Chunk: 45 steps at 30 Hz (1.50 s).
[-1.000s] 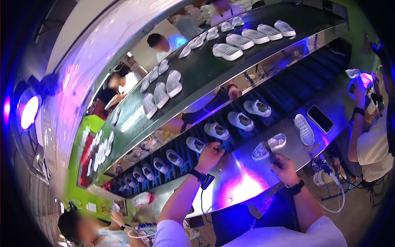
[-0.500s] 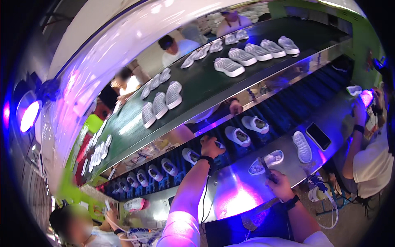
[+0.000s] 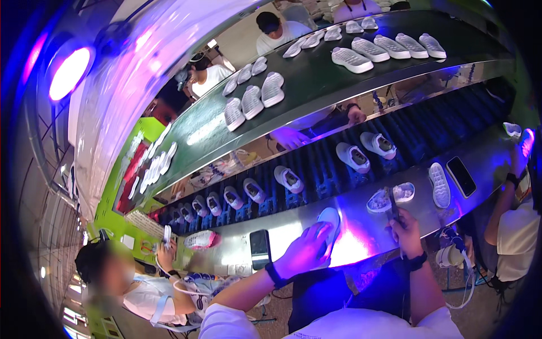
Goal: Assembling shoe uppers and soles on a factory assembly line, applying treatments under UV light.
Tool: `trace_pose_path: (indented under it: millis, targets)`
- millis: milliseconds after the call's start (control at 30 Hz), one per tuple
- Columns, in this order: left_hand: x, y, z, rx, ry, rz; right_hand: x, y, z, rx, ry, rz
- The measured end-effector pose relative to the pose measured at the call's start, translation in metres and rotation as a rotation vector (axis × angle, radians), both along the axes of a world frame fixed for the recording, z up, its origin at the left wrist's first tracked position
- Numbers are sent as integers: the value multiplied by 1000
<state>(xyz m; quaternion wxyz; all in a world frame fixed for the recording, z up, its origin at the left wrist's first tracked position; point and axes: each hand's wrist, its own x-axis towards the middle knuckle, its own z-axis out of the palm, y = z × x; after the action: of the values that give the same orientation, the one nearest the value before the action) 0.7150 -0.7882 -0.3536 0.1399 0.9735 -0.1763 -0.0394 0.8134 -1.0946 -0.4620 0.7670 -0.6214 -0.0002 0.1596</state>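
Note:
My left hand (image 3: 308,246) grips a pale shoe upper (image 3: 332,219), lit violet and tilted, above the near edge of the metal bench. My right hand (image 3: 406,230) is closed around a slim dark-handled tool (image 3: 393,204) that looks like a brush, though its tip is hard to make out. The tool crosses over a white shoe sole (image 3: 379,201) lying on the bench, its inner side speckled. Further right lies another white sole (image 3: 439,185), which neither hand touches.
Beyond the bench, a slatted conveyor (image 3: 316,164) carries several shoes (image 3: 289,179). Above it runs a green belt (image 3: 305,79) with several soles. Phones (image 3: 462,176) lie on the bench, and a pink-and-white shoe (image 3: 201,239) is at left. Co-workers sit at both sides and opposite.
My left hand has come back from the conveyor to the bench edge, bringing a shoe upper. My right hand keeps the tool over the sole. The whole view has shifted.

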Motion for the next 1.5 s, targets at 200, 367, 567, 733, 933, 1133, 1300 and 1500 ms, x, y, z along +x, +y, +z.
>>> trace_pose_path:
  millis: [200, 367, 567, 733, 933, 1133, 1300, 1500]
  targets:
    - [15, 9, -60, 177, 42, 355, -17, 2, 18, -69, -85, 0]
    - [18, 13, -53, -388, 92, 411, -54, -5, 47, -268, -241, -31]
    - [-35, -23, -10, -879, 101, 532, -76, -15, 80, -168, -168, -11]
    - [-57, -32, 4, -789, -445, 263, -79, -2, 101, -154, -202, 47]
    - [-81, -17, 23, -426, -689, -80, -83, 0, 143, -339, -398, 234]
    - [-73, -30, 34, -309, -752, -178, -83, 3, 157, -467, -598, 254]
    - [-69, -39, 34, -292, -738, -206, -78, 3, 150, -526, -651, 216]
    - [-61, -43, 32, -267, -704, -205, -76, -9, 132, -460, -616, 290]
